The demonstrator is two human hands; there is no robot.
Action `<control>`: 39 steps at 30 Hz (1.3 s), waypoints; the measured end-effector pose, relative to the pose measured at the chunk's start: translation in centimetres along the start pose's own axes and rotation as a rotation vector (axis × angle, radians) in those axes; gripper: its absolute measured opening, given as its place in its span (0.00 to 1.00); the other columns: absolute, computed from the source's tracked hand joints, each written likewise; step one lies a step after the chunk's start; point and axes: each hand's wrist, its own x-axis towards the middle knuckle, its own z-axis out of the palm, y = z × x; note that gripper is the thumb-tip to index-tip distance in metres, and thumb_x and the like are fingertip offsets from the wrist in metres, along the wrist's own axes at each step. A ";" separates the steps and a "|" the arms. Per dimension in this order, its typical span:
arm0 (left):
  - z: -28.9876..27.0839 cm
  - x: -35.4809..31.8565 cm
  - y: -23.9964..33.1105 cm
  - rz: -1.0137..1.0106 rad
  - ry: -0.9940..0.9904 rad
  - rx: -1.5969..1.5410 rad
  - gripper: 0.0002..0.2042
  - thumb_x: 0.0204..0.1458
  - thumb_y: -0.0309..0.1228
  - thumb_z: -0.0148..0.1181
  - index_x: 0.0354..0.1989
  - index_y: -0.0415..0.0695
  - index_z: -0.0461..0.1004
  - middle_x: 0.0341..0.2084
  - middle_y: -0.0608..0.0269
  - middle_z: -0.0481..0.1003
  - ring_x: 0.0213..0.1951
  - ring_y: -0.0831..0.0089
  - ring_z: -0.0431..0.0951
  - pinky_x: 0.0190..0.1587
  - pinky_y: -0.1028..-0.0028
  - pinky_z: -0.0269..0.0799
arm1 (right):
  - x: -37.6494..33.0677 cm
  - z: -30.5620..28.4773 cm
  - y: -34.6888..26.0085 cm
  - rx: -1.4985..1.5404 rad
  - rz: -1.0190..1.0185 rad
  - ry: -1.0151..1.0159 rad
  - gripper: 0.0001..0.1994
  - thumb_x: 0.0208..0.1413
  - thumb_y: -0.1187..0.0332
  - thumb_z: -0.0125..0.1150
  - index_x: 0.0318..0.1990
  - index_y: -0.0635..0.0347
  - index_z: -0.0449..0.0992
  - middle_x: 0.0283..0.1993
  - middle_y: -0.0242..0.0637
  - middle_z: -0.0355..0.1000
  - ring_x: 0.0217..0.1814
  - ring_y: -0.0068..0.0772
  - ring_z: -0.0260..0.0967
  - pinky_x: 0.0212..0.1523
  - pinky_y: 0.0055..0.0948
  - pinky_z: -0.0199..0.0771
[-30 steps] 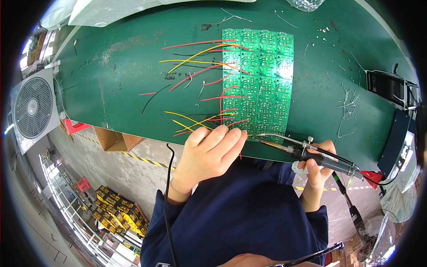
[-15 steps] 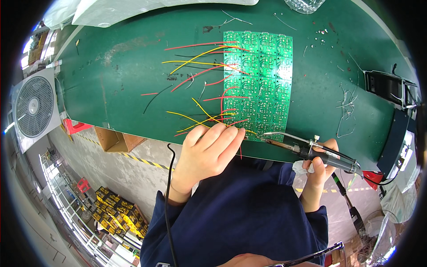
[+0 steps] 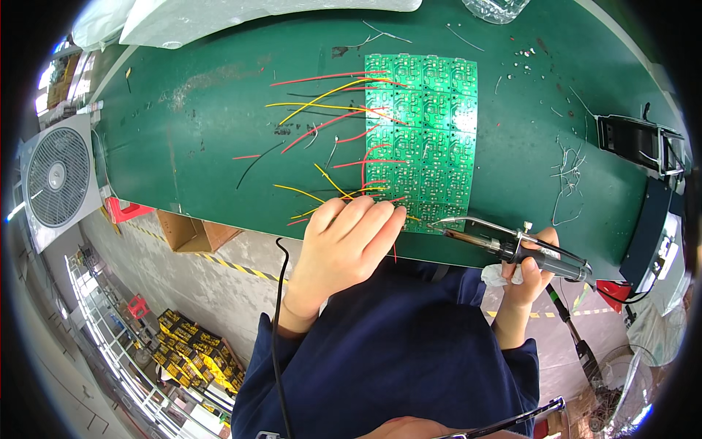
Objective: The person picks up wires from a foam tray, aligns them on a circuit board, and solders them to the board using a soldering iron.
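A green panel of circuit boards (image 3: 420, 139) lies on the green table, with red, yellow and black wires (image 3: 314, 107) running off its left side. My left hand (image 3: 351, 238) is closed over the panel's near left corner. A yellow wire (image 3: 413, 218) shows just past its fingertips, though the grip itself is mostly hidden. In my right hand (image 3: 528, 274) is a soldering iron (image 3: 512, 252) with a thin metal guide tube (image 3: 475, 221) fixed along it. Its tip points left at the panel's near edge, close to my left fingertips. White tissue (image 3: 501, 275) is tucked under the right hand.
On the right stand a black iron holder (image 3: 636, 143) and a dark box-shaped unit (image 3: 651, 234). Thin wire scraps (image 3: 569, 172) lie between them and the panel. A white fan (image 3: 57, 175) stands left of the table; a black cable (image 3: 278, 336) hangs beside my left arm.
The panel has shifted slightly left. My left hand has curled a little more, its knuckles higher over the wires. The soldering iron has moved only slightly.
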 end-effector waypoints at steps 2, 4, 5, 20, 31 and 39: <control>0.1 0.2 0.0 -0.018 -0.037 -0.026 0.10 0.28 0.26 0.58 0.25 0.46 0.71 0.23 0.71 0.66 0.26 0.77 0.65 0.31 0.77 0.52 | 0.0 -0.1 0.0 0.005 0.010 -0.002 0.14 0.39 0.62 0.54 0.26 0.63 0.59 0.10 0.31 0.56 0.05 0.16 0.49 0.05 0.12 0.48; 0.1 0.3 0.1 -0.008 -0.034 -0.030 0.09 0.28 0.26 0.58 0.24 0.46 0.71 0.23 0.71 0.66 0.27 0.77 0.65 0.31 0.77 0.53 | 0.0 -0.1 0.0 0.015 0.013 -0.003 0.14 0.39 0.62 0.54 0.26 0.62 0.59 0.10 0.31 0.56 0.05 0.16 0.50 0.06 0.12 0.48; 0.1 0.3 0.1 -0.024 -0.053 -0.041 0.09 0.29 0.26 0.58 0.23 0.46 0.70 0.23 0.71 0.66 0.27 0.77 0.65 0.31 0.77 0.53 | 0.0 -0.1 0.0 0.015 0.004 -0.013 0.14 0.39 0.62 0.54 0.26 0.62 0.59 0.10 0.31 0.56 0.05 0.16 0.50 0.06 0.12 0.48; -1.2 -0.1 0.0 0.047 0.001 -0.181 0.09 0.31 0.25 0.53 0.26 0.41 0.67 0.27 0.64 0.67 0.30 0.71 0.67 0.32 0.74 0.62 | 0.1 0.0 0.0 0.022 0.007 -0.006 0.14 0.40 0.62 0.53 0.26 0.62 0.59 0.09 0.31 0.56 0.05 0.16 0.49 0.06 0.12 0.47; -0.5 -0.2 -0.4 0.040 -0.133 -0.210 0.11 0.27 0.21 0.55 0.24 0.39 0.67 0.19 0.63 0.66 0.18 0.72 0.65 0.19 0.77 0.56 | 0.0 -0.2 -0.6 0.111 0.086 -0.092 0.11 0.38 0.69 0.57 0.25 0.64 0.61 0.14 0.36 0.62 0.12 0.19 0.59 0.14 0.14 0.58; -0.2 -0.3 -0.6 0.080 -0.144 -0.154 0.11 0.29 0.24 0.52 0.26 0.40 0.68 0.19 0.68 0.62 0.20 0.79 0.62 0.21 0.79 0.52 | 0.2 0.0 -0.7 0.035 0.070 -0.188 0.09 0.39 0.73 0.55 0.25 0.66 0.61 0.15 0.38 0.63 0.14 0.20 0.60 0.15 0.15 0.60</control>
